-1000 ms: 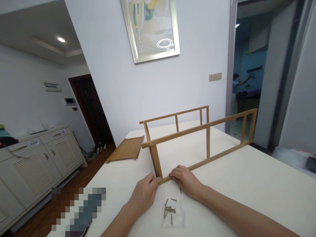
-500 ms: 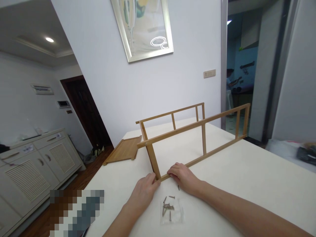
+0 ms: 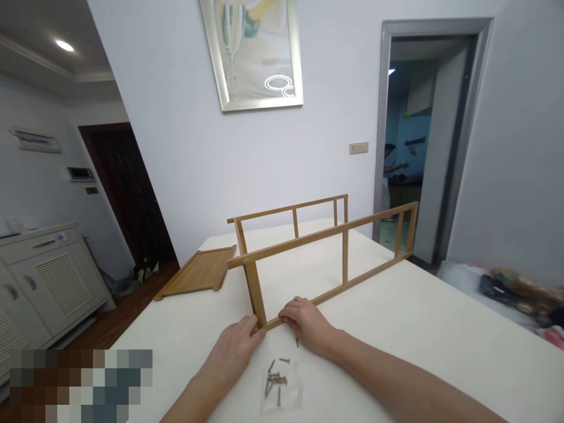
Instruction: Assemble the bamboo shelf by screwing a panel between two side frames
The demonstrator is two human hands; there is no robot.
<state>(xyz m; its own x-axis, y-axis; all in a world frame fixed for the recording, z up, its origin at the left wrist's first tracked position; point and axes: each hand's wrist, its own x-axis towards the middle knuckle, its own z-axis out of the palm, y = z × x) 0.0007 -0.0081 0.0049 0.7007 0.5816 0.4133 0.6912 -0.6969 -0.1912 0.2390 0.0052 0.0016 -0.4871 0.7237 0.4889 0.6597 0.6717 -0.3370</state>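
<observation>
A light-brown wooden frame (image 3: 345, 255) of narrow rails stands on the white table. My left hand (image 3: 241, 341) is closed around its near bottom corner, where the upright board meets the lower rail. A little to the right, my right hand (image 3: 306, 323) grips the same lower rail, its fingers curled over the wood. Several screws (image 3: 277, 379) lie on and beside a small clear plastic bag (image 3: 293, 396) in front of my hands. One more dark screw (image 3: 297, 342) rests close to my right wrist.
A slatted wooden panel (image 3: 198, 270) lies on the table's left side. The white table (image 3: 396, 329) reaches towards the wall with a framed picture (image 3: 264, 53). Through the doorway at right a person (image 3: 390, 164) stands in another room. Bagged items (image 3: 506, 294) sit beyond the table's right edge.
The camera view has turned slightly right, so everything sits further left in the picture. Both hands keep their hold on the wooden frame, and the screws lie as before.
</observation>
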